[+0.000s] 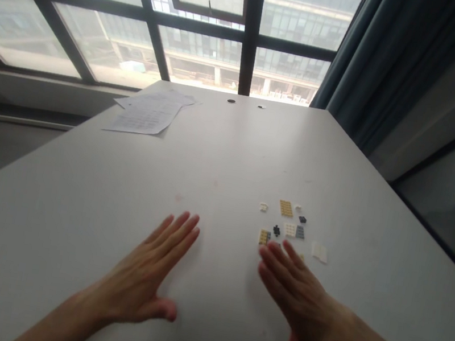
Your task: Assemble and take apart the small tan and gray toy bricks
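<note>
My left hand (150, 273) is stretched out over the white table (229, 159), fingers straight, thumb apart, with nothing in it. On the other side my right hand (298, 297) is also open and holds nothing; its fingertips partly cover a group of small building bricks. Just past those fingertips lie a tan and grey piece (263, 237) and a black piece (276, 231). Farther back are a tan plate (286, 208), a small white piece (264, 207), a dark piece (302, 219), a cream plate (289, 230) and a grey plate (300, 232). White flat pieces (319, 252) lie to the right.
Printed paper sheets (150, 115) lie at the table's far left edge. Two round holes (231, 101) are near its far end. Beyond stand framed windows (251, 36), with a dark blue curtain (370, 60) at the right.
</note>
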The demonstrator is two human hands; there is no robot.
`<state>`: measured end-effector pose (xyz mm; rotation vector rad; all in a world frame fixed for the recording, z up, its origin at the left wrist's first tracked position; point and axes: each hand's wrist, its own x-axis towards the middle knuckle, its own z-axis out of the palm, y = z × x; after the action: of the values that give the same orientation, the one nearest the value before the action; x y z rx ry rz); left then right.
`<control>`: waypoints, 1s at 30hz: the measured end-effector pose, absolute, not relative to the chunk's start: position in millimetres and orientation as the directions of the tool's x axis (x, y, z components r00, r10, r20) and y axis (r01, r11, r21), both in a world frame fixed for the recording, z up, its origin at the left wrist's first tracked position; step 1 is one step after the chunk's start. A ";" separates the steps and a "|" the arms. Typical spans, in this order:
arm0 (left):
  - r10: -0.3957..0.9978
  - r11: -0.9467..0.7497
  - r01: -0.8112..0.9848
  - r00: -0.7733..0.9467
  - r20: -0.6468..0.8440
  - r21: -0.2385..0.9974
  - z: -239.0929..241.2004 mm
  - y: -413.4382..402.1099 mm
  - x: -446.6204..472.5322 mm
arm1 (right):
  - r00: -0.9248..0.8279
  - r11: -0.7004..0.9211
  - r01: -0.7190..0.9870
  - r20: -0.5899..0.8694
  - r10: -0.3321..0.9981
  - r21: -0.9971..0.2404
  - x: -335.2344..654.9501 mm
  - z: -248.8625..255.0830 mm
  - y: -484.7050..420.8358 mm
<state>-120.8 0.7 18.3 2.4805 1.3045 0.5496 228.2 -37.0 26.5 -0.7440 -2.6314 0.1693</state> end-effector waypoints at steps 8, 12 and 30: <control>0.626 -0.752 0.629 0.775 -0.083 0.197 1.1 -11.2 -101.1 | -0.857 0.780 0.482 -0.027 0.515 -0.400 209.0 10.1 -24.8; 0.640 -0.736 0.646 0.762 -0.102 0.203 2.5 -12.3 -99.3 | -0.848 0.746 0.498 -0.071 0.524 -0.442 207.3 10.0 -24.4; 0.651 -0.750 0.644 0.759 0.000 0.153 -4.9 -15.6 -81.5 | -0.814 0.783 0.537 0.048 0.578 -0.314 216.3 0.6 -30.1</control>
<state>-81.5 -15.6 -4.9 2.8097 1.0406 0.0801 216.3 -30.1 0.6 -0.8907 -2.8309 0.4343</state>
